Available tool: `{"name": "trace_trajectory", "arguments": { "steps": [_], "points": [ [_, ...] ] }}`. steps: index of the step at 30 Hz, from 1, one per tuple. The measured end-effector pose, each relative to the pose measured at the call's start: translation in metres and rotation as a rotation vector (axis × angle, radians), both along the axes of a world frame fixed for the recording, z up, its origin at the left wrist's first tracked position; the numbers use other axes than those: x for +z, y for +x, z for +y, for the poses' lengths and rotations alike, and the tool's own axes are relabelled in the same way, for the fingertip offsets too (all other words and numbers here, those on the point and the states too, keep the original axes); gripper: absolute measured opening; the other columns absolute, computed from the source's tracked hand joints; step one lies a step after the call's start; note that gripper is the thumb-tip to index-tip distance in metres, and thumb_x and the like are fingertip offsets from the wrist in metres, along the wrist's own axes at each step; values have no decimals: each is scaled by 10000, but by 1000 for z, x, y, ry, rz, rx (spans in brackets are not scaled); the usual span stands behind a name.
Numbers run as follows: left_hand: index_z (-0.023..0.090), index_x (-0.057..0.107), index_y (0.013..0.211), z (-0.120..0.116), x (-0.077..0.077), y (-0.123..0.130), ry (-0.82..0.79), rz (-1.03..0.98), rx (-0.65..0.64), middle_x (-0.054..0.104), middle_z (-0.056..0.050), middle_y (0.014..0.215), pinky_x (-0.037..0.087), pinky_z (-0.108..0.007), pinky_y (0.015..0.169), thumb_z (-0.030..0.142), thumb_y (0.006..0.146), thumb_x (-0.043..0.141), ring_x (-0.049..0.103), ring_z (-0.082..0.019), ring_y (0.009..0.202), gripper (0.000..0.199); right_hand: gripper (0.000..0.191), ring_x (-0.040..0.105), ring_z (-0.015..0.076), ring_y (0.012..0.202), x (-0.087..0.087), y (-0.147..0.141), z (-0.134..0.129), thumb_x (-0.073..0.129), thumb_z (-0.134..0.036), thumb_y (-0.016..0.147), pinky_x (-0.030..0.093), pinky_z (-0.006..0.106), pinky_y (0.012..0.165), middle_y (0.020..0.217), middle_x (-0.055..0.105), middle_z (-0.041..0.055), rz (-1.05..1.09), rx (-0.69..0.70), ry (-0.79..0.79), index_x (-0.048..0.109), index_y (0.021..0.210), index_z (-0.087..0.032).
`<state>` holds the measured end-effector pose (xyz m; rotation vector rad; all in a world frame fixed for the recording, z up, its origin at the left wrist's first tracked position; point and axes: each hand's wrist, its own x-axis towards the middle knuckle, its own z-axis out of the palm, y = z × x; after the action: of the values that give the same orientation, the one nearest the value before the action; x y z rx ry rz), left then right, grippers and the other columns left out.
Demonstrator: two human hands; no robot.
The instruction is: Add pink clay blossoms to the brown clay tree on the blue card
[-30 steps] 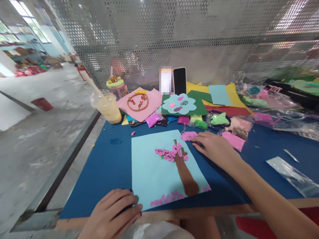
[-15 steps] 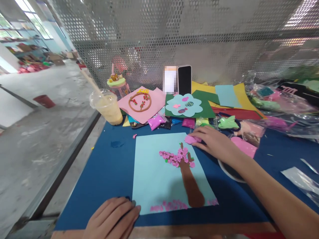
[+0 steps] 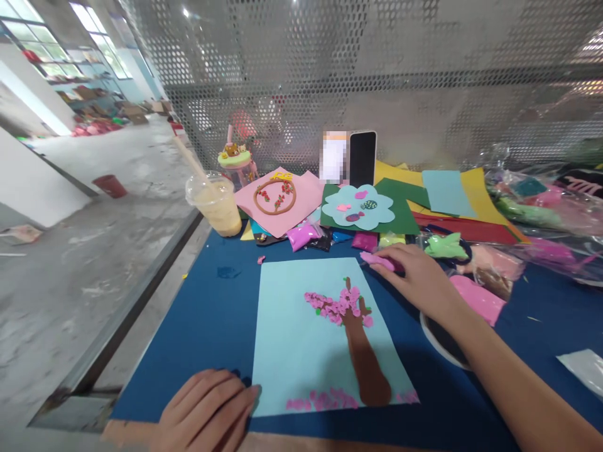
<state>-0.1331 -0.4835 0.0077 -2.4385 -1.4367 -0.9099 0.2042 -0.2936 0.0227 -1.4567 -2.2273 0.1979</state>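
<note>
A light blue sheet of paper (image 3: 292, 339) lies on the table, bearing a brown clay tree (image 3: 365, 355) with pink blossoms (image 3: 339, 304) and small green bits. Pink dabs (image 3: 323, 400) run along its bottom edge. Just beyond the sheet's upper right corner, my right hand (image 3: 417, 276) pinches a lump of pink modelling clay (image 3: 377, 260) between thumb and fingers. My left hand (image 3: 207, 408) rests at the sheet's lower left corner, fingers loosely bent, side by side, with nothing visible in them; its palm is hidden.
Behind the sheet are clay packets (image 3: 303, 235), a pink card with a clay ring (image 3: 306, 194), a flower-shaped card (image 3: 335, 216) and a phone (image 3: 362, 160). A drink cup (image 3: 221, 210) stands at left. Under my right forearm sits a round dish (image 3: 445, 342); plastic bags (image 3: 541, 213) lie at right.
The view has shifted, so the scene sits slightly lower and farther right. My right hand has drawn the pink clay a little away from the sheet's corner; my left hand stays at its corner.
</note>
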Motion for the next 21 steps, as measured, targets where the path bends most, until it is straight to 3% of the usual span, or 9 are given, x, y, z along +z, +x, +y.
{"name": "trace_trajectory", "arguments": {
  "steps": [3, 6, 8, 10, 12, 15, 18, 21],
  "points": [
    [199, 694, 922, 4, 11, 7, 51, -42, -1, 712, -24, 806, 533, -284, 737, 90, 828, 559, 653, -155, 782, 197, 246, 618, 241, 875, 18, -1, -15, 453, -392, 897, 474, 338, 732, 970, 672, 75, 162, -15, -67, 597, 970, -206],
    [189, 673, 890, 9, 34, 30, 92, -101, 15, 699, -20, 763, 540, -257, 694, 86, 812, 579, 639, -145, 749, 161, 260, 609, 182, 660, 38, -11, -45, 372, -355, 935, 468, 278, 619, 745, 662, 23, 183, 260, -319, 571, 818, -237],
    [195, 657, 917, 13, 47, 50, 75, -175, 37, 687, -24, 777, 543, -254, 684, 131, 810, 607, 630, -144, 758, 135, 239, 570, 157, 571, 48, -22, -70, 392, -301, 924, 443, 253, 565, 670, 638, 3, 141, 390, -337, 546, 750, -242],
    [209, 657, 948, 18, 55, 68, -15, -271, 27, 683, -35, 811, 549, -257, 680, 232, 817, 628, 630, -149, 772, 136, 178, 586, 148, 613, 53, -34, -92, 425, -227, 894, 445, 237, 614, 681, 638, -3, 170, 531, -333, 555, 775, -248],
    [221, 670, 921, 25, 59, 82, -80, -352, -64, 680, -27, 788, 552, -251, 665, 290, 791, 660, 628, -145, 738, 147, 135, 592, 148, 632, 54, -42, -107, 457, -221, 867, 433, 226, 593, 719, 657, 3, 199, 548, -302, 563, 787, -247],
    [237, 688, 854, 34, 60, 93, -233, -475, -120, 679, 3, 740, 544, -230, 655, 210, 764, 680, 625, -130, 706, 94, 141, 577, 135, 633, 52, -47, -113, 445, -231, 883, 416, 217, 601, 722, 645, -6, 168, 564, -347, 546, 784, -235],
    [227, 687, 780, 38, 61, 97, -380, -515, -127, 674, 13, 708, 525, -206, 640, 148, 760, 668, 618, -117, 704, 83, 202, 543, 125, 635, 51, -47, -109, 405, -278, 923, 393, 216, 625, 690, 599, -18, 124, 569, -400, 500, 755, -221],
    [218, 683, 780, 38, 61, 98, -424, -515, -106, 674, 0, 735, 516, -213, 653, 144, 755, 666, 615, -125, 727, 80, 247, 511, 124, 634, 51, -45, -107, 366, -310, 944, 370, 218, 625, 679, 568, -14, 111, 556, -408, 473, 745, -210]
  ]
}}
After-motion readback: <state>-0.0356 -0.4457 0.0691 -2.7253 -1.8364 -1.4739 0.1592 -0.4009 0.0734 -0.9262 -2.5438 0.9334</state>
